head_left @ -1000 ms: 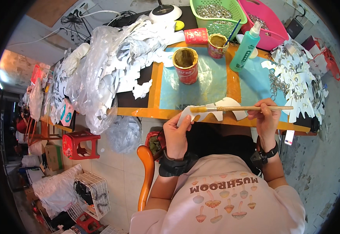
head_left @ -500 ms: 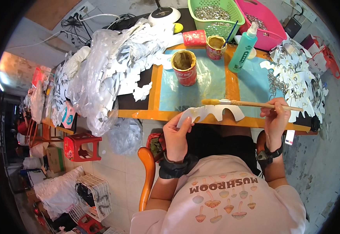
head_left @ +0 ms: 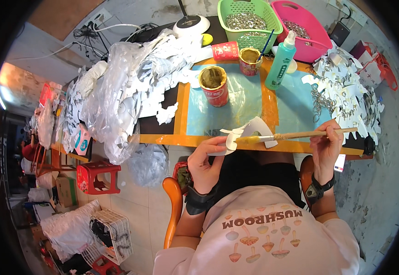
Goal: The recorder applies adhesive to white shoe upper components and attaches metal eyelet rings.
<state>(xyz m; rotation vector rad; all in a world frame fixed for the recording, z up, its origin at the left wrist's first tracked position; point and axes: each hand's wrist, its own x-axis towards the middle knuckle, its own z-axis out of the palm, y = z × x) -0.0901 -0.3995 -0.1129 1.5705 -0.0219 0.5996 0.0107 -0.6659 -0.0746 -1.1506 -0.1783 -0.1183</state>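
My left hand [head_left: 205, 164] pinches one end of a curved white cut-out strip [head_left: 260, 126] above the table's front edge. The strip is bent and tilted, with scalloped notches along it. In my right hand [head_left: 325, 145] is a long wooden-handled brush [head_left: 295, 134], gripped near the handle's end. Its yellowish bristles point left and lie at the strip, close to my left fingers; whether they touch it I cannot tell. Beyond stands an open red can [head_left: 217, 97] with yellow-brown residue round its rim. A smaller red can [head_left: 249, 68] behind it holds a thin blue stick [head_left: 267, 45].
A green spray bottle [head_left: 280, 66] stands right of the cans. Green [head_left: 249, 36] and pink [head_left: 320, 51] baskets with metal pieces are at the back. White cut-outs under plastic [head_left: 117, 87] pile up left; more cut-outs with metal rings [head_left: 346, 87] lie right. A red stool [head_left: 86, 176] stands left.
My left hand has turned and moved slightly left and down, so the strip is now curled and tilted upward. The brush tip has shifted down onto the strip's area near my left fingers.
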